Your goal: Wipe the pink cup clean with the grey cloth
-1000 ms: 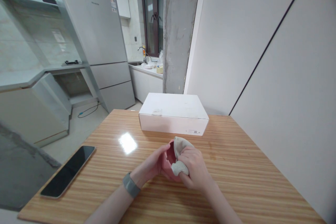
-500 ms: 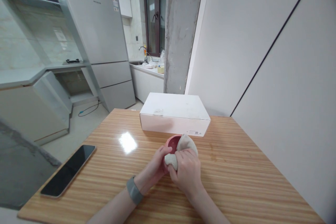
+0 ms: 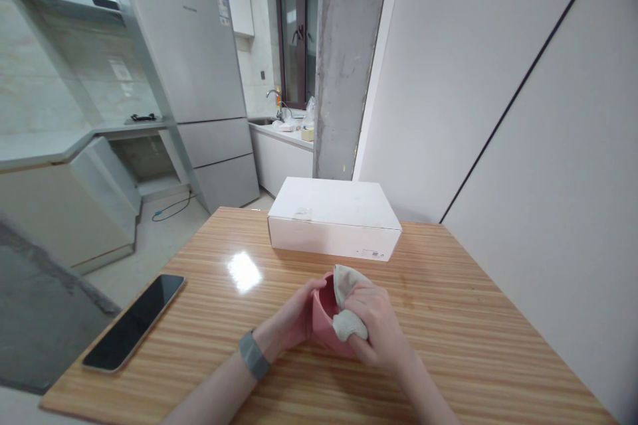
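Note:
A pink bowl (image 3: 325,327) is tilted above the wooden table, its opening partly visible. My left hand (image 3: 295,316), with a grey band on the wrist, grips the bowl's left side, thumb at the rim. In my right hand (image 3: 379,320) is a light grey cloth (image 3: 349,324), bunched over the bowl's right rim. One part of the cloth stands up at the far rim, another pokes out below my fingers. The fingertips of my right hand are partly hidden by the cloth.
Behind the bowl a white cardboard box (image 3: 333,202) lies on the wooden table (image 3: 473,345). A dark smartphone (image 3: 134,323) rests near the table's left edge. Farther back stand a silver fridge (image 3: 189,66), a grey pillar (image 3: 343,66) and a sink counter (image 3: 282,153).
The bowl has been turned and lowered slightly, showing more of its pink outer side. My right hand with the cloth has shifted to the right, away from my left thumb.

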### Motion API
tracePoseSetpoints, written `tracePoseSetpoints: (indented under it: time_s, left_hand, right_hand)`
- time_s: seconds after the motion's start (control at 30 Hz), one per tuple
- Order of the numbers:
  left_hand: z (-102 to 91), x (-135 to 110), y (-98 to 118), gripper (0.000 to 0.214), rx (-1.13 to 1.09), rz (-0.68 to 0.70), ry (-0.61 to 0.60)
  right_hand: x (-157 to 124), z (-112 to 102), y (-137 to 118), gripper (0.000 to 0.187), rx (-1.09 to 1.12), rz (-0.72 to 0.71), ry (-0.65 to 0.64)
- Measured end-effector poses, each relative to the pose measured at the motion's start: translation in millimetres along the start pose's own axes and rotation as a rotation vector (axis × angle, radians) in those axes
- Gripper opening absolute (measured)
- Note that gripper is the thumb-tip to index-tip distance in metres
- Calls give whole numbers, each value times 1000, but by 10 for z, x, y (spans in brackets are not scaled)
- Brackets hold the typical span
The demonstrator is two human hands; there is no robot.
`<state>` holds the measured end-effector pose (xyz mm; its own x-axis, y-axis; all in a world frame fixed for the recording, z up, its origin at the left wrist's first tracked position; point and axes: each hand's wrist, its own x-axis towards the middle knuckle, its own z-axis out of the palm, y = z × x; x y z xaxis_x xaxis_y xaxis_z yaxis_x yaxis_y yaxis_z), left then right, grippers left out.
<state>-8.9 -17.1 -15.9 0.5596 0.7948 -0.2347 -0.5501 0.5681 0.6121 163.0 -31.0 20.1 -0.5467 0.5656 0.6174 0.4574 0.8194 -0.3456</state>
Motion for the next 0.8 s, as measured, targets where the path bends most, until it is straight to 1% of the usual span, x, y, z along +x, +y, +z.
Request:
tracePoseSetpoints:
  time_s: [0.1,0.27,0.4,0.53,0.63,0.7,0.73,0.8]
  left_hand:
    - [-34,15,-30,36,7,-11,33]
    - [-8,21,-52,37,69,72,115]
    - [39,-2,-20,38,118,82,120]
    - [18,-8,-13,38,125,76,130]
    - [-36,14,-32,35,104,83,137]
    - [-67,32,-36,36,93,84,131]
    - [-76,38,-33,37,91,82,119]
    - [-77,40,-15,41,86,77,82]
  right_hand:
    - [-19,5,40,11,-11,16,15]
    - [-39,55,98,11,-57,47,38]
    - [-40,100,79,10,-96,69,58]
    - [-27,111,42,8,-58,93,72]
    - [-26,101,45,13,59,101,113]
    - [-39,105,68,18,194,162,179]
    - [-49,112,84,18,303,239,234]
    - [-70,136,124,20,556,452,376]
